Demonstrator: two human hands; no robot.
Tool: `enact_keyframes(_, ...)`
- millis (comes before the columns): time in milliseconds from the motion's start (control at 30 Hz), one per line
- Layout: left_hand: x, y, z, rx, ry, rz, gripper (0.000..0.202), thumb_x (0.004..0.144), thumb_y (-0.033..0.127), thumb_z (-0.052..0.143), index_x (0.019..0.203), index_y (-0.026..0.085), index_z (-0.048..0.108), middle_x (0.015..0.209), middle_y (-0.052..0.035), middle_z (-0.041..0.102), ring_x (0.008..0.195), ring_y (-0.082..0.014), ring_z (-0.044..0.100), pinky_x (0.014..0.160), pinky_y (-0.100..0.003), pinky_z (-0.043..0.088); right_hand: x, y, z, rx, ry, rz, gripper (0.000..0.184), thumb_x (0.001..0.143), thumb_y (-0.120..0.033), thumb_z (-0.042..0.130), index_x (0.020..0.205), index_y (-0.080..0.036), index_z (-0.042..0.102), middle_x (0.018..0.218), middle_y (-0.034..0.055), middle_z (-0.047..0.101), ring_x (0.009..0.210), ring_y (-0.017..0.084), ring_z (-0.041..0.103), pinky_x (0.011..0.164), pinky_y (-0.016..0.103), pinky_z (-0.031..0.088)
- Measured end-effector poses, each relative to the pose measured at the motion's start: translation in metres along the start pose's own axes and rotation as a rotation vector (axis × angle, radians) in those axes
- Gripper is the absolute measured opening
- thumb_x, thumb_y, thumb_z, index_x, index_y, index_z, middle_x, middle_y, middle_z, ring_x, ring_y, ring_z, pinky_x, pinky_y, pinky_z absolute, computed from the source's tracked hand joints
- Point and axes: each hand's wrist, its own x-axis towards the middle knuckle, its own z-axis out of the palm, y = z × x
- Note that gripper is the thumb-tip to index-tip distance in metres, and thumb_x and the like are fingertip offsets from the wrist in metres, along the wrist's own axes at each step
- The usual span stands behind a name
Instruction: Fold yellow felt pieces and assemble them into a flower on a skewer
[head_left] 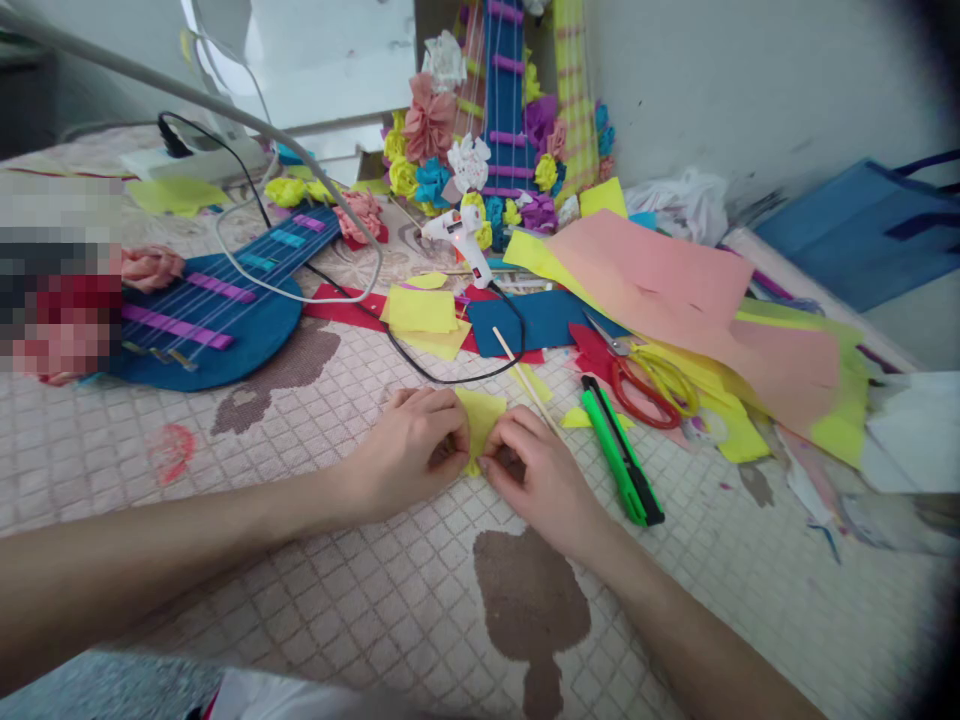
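Note:
Both of my hands meet over the cloth in the middle, pinching a small yellow piece of crepe paper (481,412). My left hand (420,445) has its fingers closed on the paper's left edge. From the other side, my right hand (536,470) grips its lower right edge between thumb and fingers. The paper's bottom looks gathered between the fingertips. A thin wooden stick (517,360) lies just beyond my right hand. To the right of that hand rests a green box cutter (622,455), beside scissors (652,385) with red and yellow handles.
A white glue gun (461,240) stands behind, its black cord looping forward. Yellow squares (421,310) and a blue piece (517,322) lie nearer. At left is a blue guitar-shaped craft (210,320); at right, pink sheets (652,265). Paper flowers (431,115) crowd the back.

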Motion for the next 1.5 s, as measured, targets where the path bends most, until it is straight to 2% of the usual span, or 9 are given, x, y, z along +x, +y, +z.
enact_keyframes(567,0.001,-0.002,0.001,-0.006,-0.032,-0.013,0.006,0.076,0.011,0.055,0.074,0.016,0.057,0.081,-0.0019,0.06,0.083,-0.0184,0.056,0.078,-0.035,0.036,-0.001,0.0,0.001,-0.017,-0.012,0.009,0.014,0.079,-0.007,0.052,0.075,-0.02,0.048,0.083,0.0017,0.049,0.076,0.016,0.051,0.066,0.029,0.042)
enact_keyframes(767,-0.001,0.0,-0.001,-0.014,-0.038,-0.037,0.007,0.077,0.012,0.056,0.082,0.017,0.059,0.085,-0.0021,0.06,0.087,-0.0196,0.056,0.081,-0.037,0.036,-0.002,-0.003,0.001,-0.012,0.029,0.008,0.019,0.076,-0.004,0.054,0.082,-0.021,0.049,0.087,0.0022,0.05,0.08,0.017,0.051,0.067,0.029,0.042)
enact_keyframes(967,-0.001,0.001,-0.005,-0.038,-0.057,-0.009,0.01,0.082,0.014,0.054,0.078,0.019,0.062,0.087,-0.0017,0.06,0.088,-0.0188,0.055,0.082,-0.038,0.035,-0.003,-0.003,0.0,-0.014,-0.025,0.011,0.015,0.081,-0.006,0.051,0.08,-0.021,0.053,0.088,0.0032,0.05,0.083,0.017,0.052,0.07,0.031,0.044)
enact_keyframes(1167,-0.002,0.001,-0.003,-0.026,-0.057,-0.004,0.006,0.076,0.015,0.06,0.08,0.019,0.062,0.089,-0.0018,0.059,0.089,-0.0197,0.055,0.082,-0.038,0.035,-0.003,-0.004,0.001,-0.035,-0.023,0.027,0.013,0.078,-0.008,0.055,0.082,-0.02,0.053,0.089,0.0031,0.05,0.084,0.018,0.053,0.072,0.032,0.044)
enact_keyframes(1333,-0.001,0.002,-0.007,-0.028,-0.091,-0.006,0.013,0.07,0.015,0.065,0.082,0.019,0.061,0.09,-0.0013,0.059,0.091,-0.0199,0.056,0.082,-0.037,0.035,-0.004,-0.007,-0.001,-0.055,-0.018,0.025,0.016,0.073,-0.01,0.06,0.083,-0.02,0.052,0.091,0.0029,0.05,0.087,0.018,0.052,0.075,0.033,0.044)
enact_keyframes(1500,-0.001,0.001,-0.011,-0.019,-0.139,-0.008,0.024,0.065,0.024,0.073,0.085,0.019,0.059,0.094,-0.0018,0.058,0.093,-0.0212,0.056,0.083,-0.038,0.035,-0.005,-0.01,-0.006,-0.053,-0.052,0.032,0.021,0.068,-0.01,0.062,0.085,-0.02,0.052,0.094,0.0034,0.049,0.091,0.019,0.052,0.079,0.034,0.044)
